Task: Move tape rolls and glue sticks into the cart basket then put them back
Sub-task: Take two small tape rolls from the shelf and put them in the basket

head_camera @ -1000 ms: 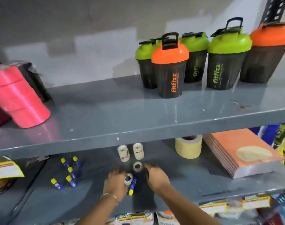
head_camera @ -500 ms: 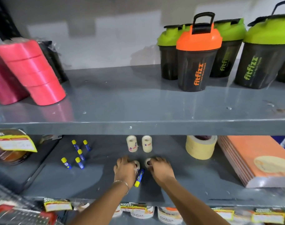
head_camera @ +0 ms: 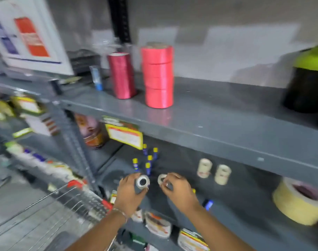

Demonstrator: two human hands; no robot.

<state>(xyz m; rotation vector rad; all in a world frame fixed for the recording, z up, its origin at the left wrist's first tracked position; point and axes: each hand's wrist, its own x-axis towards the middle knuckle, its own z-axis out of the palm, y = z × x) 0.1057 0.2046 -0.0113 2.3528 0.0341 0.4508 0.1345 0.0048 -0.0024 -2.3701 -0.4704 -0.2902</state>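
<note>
Grey steel shelving filled my view, and on the lower shelf [head_camera: 236,201] both hands were closed on tape. My left hand [head_camera: 130,192] gripped a small clear tape roll [head_camera: 142,182] with its core facing me, and my right hand [head_camera: 179,191] pinched a second small roll [head_camera: 162,178] at the fingertips. Two more pale rolls [head_camera: 204,168] stood further back, well apart from the hands, with a wide masking tape roll [head_camera: 299,200] off to the right. Five blue glue sticks [head_camera: 149,162] stood upright just behind my left hand, and one more glue stick [head_camera: 208,204] lay loose beside my right wrist. The wire cart basket [head_camera: 78,201] sat down to my left, below the shelf edge.

I judged the risk to be in the swing over to the basket. The picture was smeared, so aim was uncertain. The right-hand roll was held only by fingertips and could slip and roll under the shelving. A careless left hand could also topple the standing glue sticks, and small rolls might drop through wide basket gaps.
</note>
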